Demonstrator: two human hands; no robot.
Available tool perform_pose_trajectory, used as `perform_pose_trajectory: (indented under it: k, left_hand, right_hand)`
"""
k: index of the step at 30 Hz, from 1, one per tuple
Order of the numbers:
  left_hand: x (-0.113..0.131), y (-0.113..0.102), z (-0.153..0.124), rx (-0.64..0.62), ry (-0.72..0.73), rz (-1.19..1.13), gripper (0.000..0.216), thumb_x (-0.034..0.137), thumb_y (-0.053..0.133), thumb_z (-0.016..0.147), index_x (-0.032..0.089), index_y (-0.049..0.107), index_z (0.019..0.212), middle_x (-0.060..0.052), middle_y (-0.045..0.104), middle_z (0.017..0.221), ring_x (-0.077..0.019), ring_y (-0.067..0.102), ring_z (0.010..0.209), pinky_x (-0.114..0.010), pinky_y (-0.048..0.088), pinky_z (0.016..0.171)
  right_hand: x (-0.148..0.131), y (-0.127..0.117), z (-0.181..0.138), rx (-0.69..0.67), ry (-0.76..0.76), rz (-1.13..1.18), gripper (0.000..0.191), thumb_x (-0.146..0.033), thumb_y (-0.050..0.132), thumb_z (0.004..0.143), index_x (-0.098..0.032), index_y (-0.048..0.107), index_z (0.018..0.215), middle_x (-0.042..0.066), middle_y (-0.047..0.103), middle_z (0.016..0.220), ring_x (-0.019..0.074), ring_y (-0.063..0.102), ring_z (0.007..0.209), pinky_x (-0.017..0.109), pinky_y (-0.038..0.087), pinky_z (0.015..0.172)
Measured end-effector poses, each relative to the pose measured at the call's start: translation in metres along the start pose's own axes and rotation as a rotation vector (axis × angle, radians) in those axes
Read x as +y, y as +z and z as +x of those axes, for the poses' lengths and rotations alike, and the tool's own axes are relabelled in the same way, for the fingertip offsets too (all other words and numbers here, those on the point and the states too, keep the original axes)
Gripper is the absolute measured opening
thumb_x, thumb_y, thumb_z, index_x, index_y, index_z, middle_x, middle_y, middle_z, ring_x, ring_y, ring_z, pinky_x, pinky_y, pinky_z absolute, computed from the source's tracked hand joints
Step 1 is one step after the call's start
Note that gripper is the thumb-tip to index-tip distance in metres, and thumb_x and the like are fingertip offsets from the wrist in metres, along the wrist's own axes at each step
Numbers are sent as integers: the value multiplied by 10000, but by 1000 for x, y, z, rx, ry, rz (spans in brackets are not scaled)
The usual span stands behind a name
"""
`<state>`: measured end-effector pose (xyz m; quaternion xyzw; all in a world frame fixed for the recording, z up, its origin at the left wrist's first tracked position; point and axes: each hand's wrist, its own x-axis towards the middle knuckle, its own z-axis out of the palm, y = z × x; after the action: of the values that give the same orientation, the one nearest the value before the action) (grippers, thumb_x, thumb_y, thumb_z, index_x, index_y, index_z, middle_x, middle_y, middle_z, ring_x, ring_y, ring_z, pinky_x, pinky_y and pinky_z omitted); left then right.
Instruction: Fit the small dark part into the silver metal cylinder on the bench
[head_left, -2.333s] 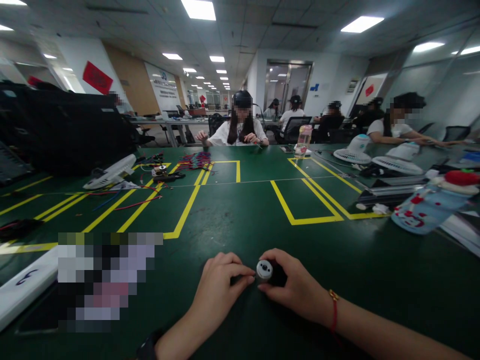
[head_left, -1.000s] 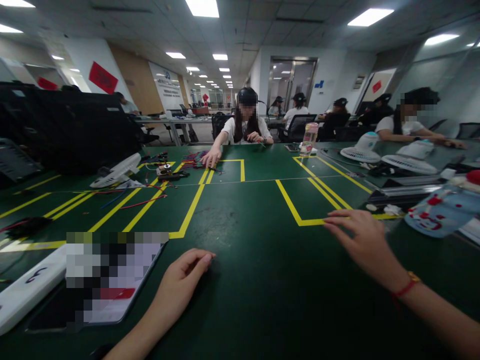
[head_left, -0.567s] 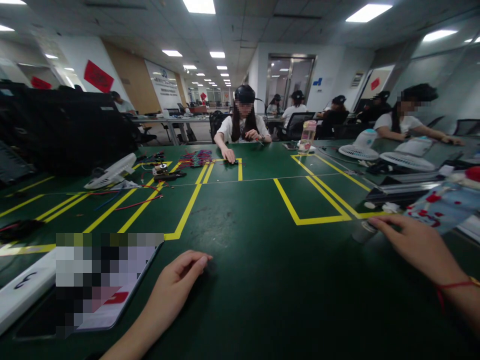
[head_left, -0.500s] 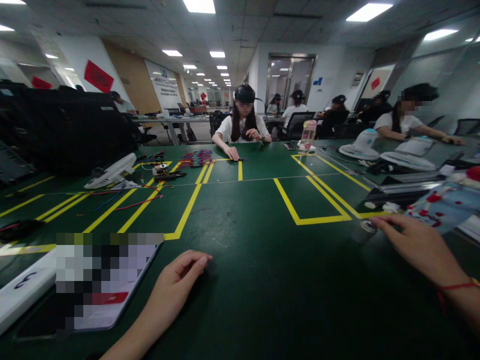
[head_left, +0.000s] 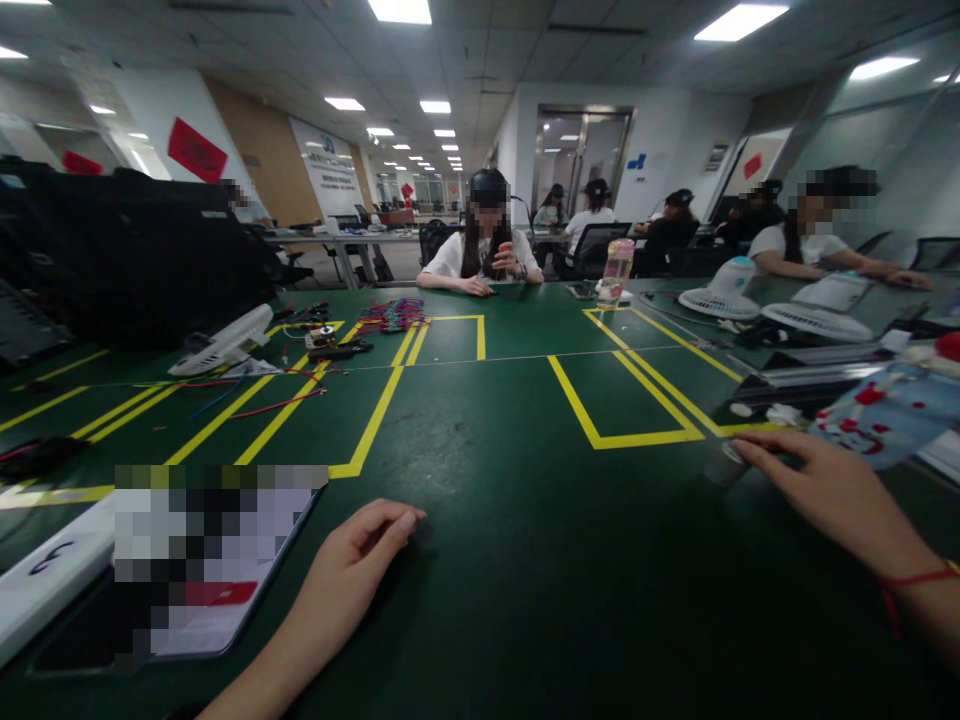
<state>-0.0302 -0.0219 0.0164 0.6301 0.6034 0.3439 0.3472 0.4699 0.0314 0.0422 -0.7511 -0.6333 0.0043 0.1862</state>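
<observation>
Touching a small grey metal cylinder (head_left: 723, 466) near flat yellow tape (head_left: 652, 439) on the dark green tabletop (head_left: 525, 590), the bare right hand (head_left: 829, 492) may be gripping; I cannot tell. Placement looks nearly done, perhaps only release remaining. The bare left hand (head_left: 364, 550) curls closed, seemingly around nothing.

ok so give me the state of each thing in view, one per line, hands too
left hand, loosely curled, thumb close to index
right hand, fingertips at the metal cylinder; grip unclear
metal cylinder, appears upright, partly hidden by the fingers
blue tumbler, red top on, partly behind the right hand
pink-topped bottle, upright, top on
flat device, screen lit, partly pixelated
wire bundle, heaped
ceiling lights, on
</observation>
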Motion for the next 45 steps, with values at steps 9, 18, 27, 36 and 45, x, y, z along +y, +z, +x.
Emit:
perform_pose_trajectory:
  k: [9, 18, 27, 36, 45]
  left_hand:
    - [0, 0, 0, -3, 7, 16, 270, 420, 477, 852, 230, 666, 876, -21, 674, 888, -203, 605, 864, -291, 441, 790]
    - [1, 1, -1, 5, 9, 18, 255, 409, 489, 846, 238, 675, 872, -20, 681, 891, -208, 608, 868, -292, 446, 789]
    - [0, -2, -1, -9, 14, 17, 246, 406, 486, 858, 238, 664, 883, -16, 674, 890, -208, 600, 885, -303, 434, 806]
    - [18, 16, -2, -42, 137, 65, 217, 343, 483, 874, 251, 655, 969, -23, 620, 984, -183, 570, 894, -309, 440, 813]
    - [72, 50, 3, -172, 355, 65, 138, 258, 569, 839, 269, 698, 886, -17, 570, 946, -171, 536, 936, -292, 424, 832]
  right_hand:
    - [-4, -5, -3, -9, 74, 90, 462, -591, 515, 738, -228, 707, 951, 113, 684, 945, 260, 630, 815, 363, 454, 679]
    - [-30, 14, -16, 19, -43, 276, 525, -500, 592, 732, -197, 588, 1160, 110, 645, 1042, 234, 629, 870, 362, 494, 761]
    - [-188, 52, -98, -290, -659, 636, 388, -301, 580, 801, -263, 526, 1183, 31, 579, 1160, 143, 535, 1079, 304, 434, 964]
    - [-198, 72, -104, -399, -551, 736, 653, -279, 667, 709, -269, 384, 1298, 36, 533, 1228, 152, 511, 1106, 336, 402, 991]
    - [-204, 69, -100, -469, -515, 761, 440, -239, 652, 712, -258, 524, 1132, -1, 594, 1101, 134, 554, 981, 297, 447, 882]
